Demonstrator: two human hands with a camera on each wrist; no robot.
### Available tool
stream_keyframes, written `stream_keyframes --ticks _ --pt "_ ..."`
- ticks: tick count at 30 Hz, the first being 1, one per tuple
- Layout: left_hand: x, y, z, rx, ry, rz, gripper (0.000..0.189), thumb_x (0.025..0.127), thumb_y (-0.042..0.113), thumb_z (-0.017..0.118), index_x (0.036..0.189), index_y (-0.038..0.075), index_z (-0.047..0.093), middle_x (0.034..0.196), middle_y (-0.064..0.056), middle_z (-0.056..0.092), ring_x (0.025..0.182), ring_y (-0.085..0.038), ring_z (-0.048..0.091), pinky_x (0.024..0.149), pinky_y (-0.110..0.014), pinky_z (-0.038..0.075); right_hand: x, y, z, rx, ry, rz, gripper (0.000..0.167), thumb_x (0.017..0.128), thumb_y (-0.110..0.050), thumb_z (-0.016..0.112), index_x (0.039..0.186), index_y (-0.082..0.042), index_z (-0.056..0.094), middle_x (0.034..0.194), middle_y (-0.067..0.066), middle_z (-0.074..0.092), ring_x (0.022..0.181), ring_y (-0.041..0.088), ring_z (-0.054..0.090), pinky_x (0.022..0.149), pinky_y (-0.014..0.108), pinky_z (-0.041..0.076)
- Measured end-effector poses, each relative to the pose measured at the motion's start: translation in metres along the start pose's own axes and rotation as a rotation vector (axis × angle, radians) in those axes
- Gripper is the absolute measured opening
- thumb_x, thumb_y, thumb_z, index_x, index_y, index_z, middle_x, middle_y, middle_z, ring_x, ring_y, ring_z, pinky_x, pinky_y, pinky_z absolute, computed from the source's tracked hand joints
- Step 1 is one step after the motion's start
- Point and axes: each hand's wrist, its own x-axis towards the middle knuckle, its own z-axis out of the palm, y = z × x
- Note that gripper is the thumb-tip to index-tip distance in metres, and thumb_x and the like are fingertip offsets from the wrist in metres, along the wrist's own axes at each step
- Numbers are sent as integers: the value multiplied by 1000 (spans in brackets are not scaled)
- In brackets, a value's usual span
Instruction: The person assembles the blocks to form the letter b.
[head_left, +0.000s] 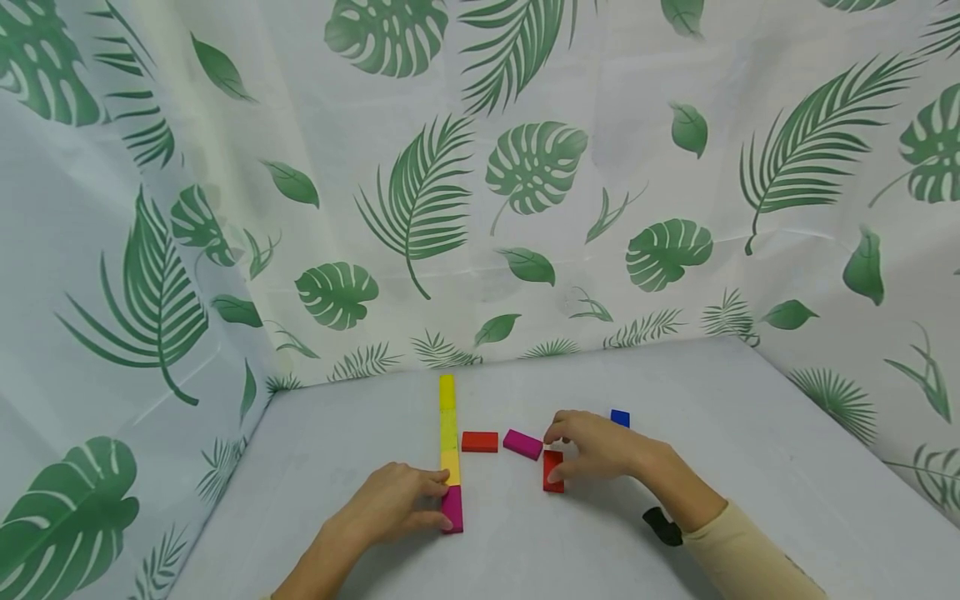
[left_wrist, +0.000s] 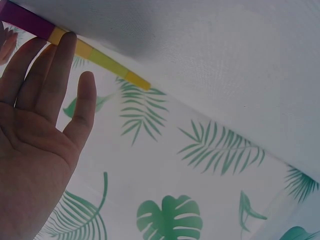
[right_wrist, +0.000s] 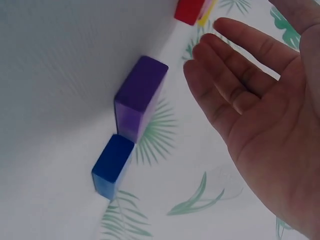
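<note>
A straight row of blocks runs away from me in the head view: a magenta block (head_left: 453,510) nearest, then an orange-yellow block (head_left: 449,463), a lime block (head_left: 448,428) and a yellow block (head_left: 447,391). My left hand (head_left: 393,502) rests along the near end, its thumb on the magenta block; fairly straight fingers show in the left wrist view. Over a red block (head_left: 553,472) hovers my right hand (head_left: 603,446), thumb and fingers spread. Whether it touches the block, I cannot tell. A purple block (right_wrist: 141,85) lies near those fingers, hidden in the head view.
Between the hands lie another red block (head_left: 480,442) and a slanted magenta block (head_left: 522,444). A blue block (head_left: 620,417) peeks out behind my right hand. A black strap (head_left: 663,527) shows by the right wrist. Leaf-printed curtains (head_left: 525,208) border the white table (head_left: 322,425).
</note>
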Motion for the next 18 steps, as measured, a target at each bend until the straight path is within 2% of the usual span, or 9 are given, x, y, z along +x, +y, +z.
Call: stream_keyframes --ticks 9,18 --pt "0 1 0 -4 -2 -5 52 81 51 85 126 26 77 132 8 73 119 -17 70 100 -47 57 -7 22 -24 -15 125 38 51 91 -40 80 131 -10 69 128 9 68 115 31 66 93 47 60" --pt "1 1 0 5 -9 -18 52 81 52 85 126 27 77 133 8 73 118 -17 70 100 -47 57 -20 48 -43 29 172 95 56 94 -42 76 135 -7 65 131 14 67 118 34 64 92 49 60"
